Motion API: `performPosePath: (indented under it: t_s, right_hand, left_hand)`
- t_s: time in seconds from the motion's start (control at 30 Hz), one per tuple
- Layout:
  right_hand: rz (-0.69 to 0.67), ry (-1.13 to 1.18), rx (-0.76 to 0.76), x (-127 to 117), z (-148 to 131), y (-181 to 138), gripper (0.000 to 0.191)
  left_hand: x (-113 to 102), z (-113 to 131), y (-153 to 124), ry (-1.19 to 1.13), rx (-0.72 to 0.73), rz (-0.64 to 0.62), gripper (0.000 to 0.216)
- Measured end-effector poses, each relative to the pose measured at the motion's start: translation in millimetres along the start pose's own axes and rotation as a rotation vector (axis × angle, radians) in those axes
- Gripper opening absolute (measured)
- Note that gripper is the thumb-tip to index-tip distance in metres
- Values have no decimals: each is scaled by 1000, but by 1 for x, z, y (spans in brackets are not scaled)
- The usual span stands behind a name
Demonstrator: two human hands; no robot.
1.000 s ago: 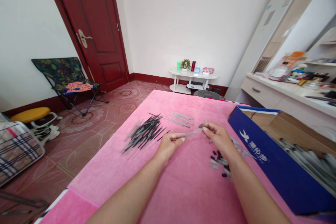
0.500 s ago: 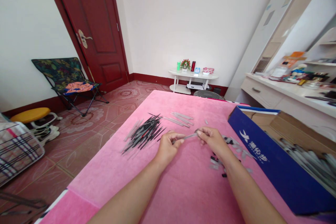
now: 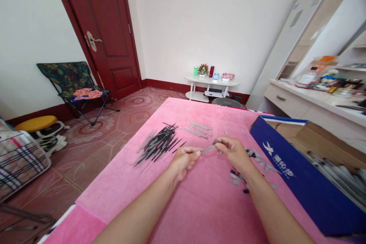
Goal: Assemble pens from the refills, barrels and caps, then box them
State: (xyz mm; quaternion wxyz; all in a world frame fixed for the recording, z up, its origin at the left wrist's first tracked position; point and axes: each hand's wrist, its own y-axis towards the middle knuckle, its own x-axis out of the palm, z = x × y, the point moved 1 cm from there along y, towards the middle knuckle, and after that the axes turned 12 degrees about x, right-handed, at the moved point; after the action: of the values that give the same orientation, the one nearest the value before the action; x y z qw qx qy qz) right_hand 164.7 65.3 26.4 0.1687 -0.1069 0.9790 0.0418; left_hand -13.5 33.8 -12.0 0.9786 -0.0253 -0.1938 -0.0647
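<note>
A slim grey pen (image 3: pixel 207 149) is stretched between my two hands above the pink cloth. My left hand (image 3: pixel 184 160) pinches its left end between thumb and fingers. The thumb and fingertips of my right hand (image 3: pixel 230 150) close on the other end and partly cover it. Left of my left hand lies a heap of thin black and grey sticks (image 3: pixel 160 143), like pen refills. Several pale grey tubes (image 3: pixel 198 129) lie beyond my hands. Small clear and black pieces (image 3: pixel 236 177), like pen caps, are scattered beside and under my right forearm.
A blue cardboard box (image 3: pixel 274 164) on the right holds many grey pens (image 3: pixel 334 171). The pink-covered table (image 3: pixel 200 206) fills the foreground. Behind stand a low white table (image 3: pixel 197 80) and a folding chair (image 3: pixel 65 80). A white dresser (image 3: pixel 297 97) is at right.
Both hands keep their hold on the pen. My left hand has turned slightly, with its lower fingers now showing more. The whole view has shifted a little.
</note>
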Motion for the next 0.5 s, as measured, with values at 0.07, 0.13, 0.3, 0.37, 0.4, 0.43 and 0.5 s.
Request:
performPosePath:
  t_s: [0.07, 0.13, 0.3, 0.37, 0.4, 0.43, 0.5]
  right_hand:
    - [-10, -16, -10, 0, 0, -1, 12]
    - [-5, -33, -15, 1, 0, -1, 12]
    - [65, -54, 7, 7, 0, 1, 12]
    - [84, -70, 24, 11, -4, 0, 11]
    - [77, -83, 32, 12, -8, -2, 10]
    - [67, -98, 39, 12, -13, -3, 10]
    - [81, -128, 49, 5, -25, -8, 8]
  left_hand:
    - [-2, 0, 1, -31, -38, -24, 36]
    - [-2, 0, 1, -31, -49, -27, 37]
    - [6, 0, 3, 94, 121, 34, 32]
    - [8, 1, 4, 176, 263, 33, 29]
    - [9, 2, 4, 211, 326, 30, 29]
    - [8, 3, 4, 235, 376, 30, 30]
    - [6, 5, 4, 260, 427, 47, 35]
